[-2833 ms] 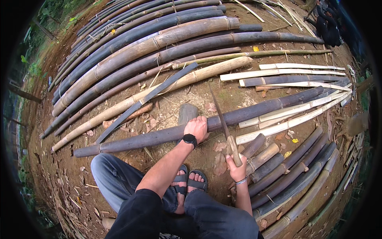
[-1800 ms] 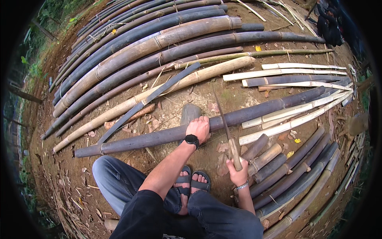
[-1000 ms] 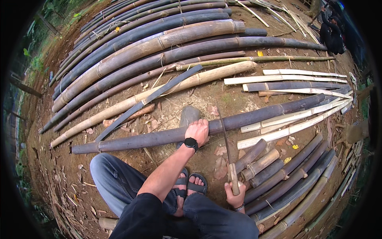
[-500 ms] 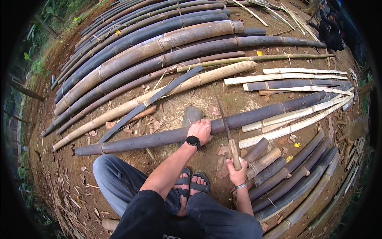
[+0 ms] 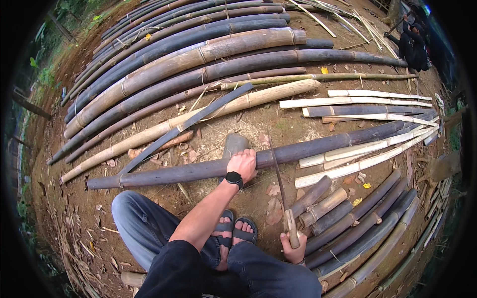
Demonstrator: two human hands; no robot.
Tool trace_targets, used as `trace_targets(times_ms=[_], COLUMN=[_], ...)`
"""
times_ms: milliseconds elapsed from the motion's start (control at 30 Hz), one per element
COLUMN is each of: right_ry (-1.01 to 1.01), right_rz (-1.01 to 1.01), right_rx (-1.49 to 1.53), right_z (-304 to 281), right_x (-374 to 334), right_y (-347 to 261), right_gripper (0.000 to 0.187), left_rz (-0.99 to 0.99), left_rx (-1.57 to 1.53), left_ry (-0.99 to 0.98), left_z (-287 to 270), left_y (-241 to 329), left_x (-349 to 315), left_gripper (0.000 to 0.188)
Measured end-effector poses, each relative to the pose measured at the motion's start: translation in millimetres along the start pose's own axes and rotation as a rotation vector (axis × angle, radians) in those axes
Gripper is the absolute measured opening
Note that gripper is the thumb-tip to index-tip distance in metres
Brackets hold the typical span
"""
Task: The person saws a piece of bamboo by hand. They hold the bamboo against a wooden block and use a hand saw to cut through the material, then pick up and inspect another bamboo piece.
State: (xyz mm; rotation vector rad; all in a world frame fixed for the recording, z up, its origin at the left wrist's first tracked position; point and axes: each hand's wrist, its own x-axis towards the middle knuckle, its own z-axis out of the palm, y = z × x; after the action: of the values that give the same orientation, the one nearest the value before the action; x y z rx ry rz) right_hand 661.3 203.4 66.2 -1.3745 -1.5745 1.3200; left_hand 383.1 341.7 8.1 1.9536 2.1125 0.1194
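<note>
The fingers of the left hand (image 5: 243, 164) are curled down over the top of a dark bamboo pole (image 5: 318, 145), clamped on it from above, and a black watch (image 5: 233, 178) is worn on that wrist. The pole is laid across the dirt (image 5: 278, 124) in front of the person, running from lower left to upper right, and the hand is set roughly at its middle. Just beyond the knuckles a grey stone (image 5: 233, 144) is seen, touching the far side of the pole.

The fingers of the right hand (image 5: 293, 248) are wrapped tight round the pale wooden handle of a knife (image 5: 279, 179) — a long, thin blade that is pointed up and away, its tip reaching the pole just right of the left hand. Whether the edge is touching the pole cannot be told.

Between the 2 hands, 2 feet in dark sandals (image 5: 233, 231) are planted on the dirt, and blue trousers are seen at the knees.

Right of the knife hand, short cut lengths (image 5: 323, 206) are stacked side by side, with longer dark poles curving along the rim beyond them. Pale split strips (image 5: 367, 149) are laid just past the pole's right end — some touching it.

Farther out, a pale pole (image 5: 198, 116) is crossed by a dark flat slat (image 5: 198, 116). Behind these, many long poles (image 5: 198, 54) are ranged in a row, dark and tan mixed. At the top right another person (image 5: 412, 42) in dark clothes is seen, well apart.
</note>
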Motion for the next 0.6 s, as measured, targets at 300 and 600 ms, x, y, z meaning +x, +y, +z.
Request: trace_targets(times_ms=[300,600], right_ry=[-0.013,-0.01], right_rz=[-0.135,-0.054], right_rx=[-0.011,-0.045], right_z=[6.4,28.1], right_x=[0.1,26.6], right_y=[5.1,6.8], right_gripper=[0.032,0.032], left_rz=[-0.026,-0.025], left_rx=[-0.01,-0.004], left_ry=[-0.012,0.001], left_z=[-6.4,-3.8], left_y=[-3.5,-11.6], left_x=[2.3,7.8], left_gripper=[0.048,0.049])
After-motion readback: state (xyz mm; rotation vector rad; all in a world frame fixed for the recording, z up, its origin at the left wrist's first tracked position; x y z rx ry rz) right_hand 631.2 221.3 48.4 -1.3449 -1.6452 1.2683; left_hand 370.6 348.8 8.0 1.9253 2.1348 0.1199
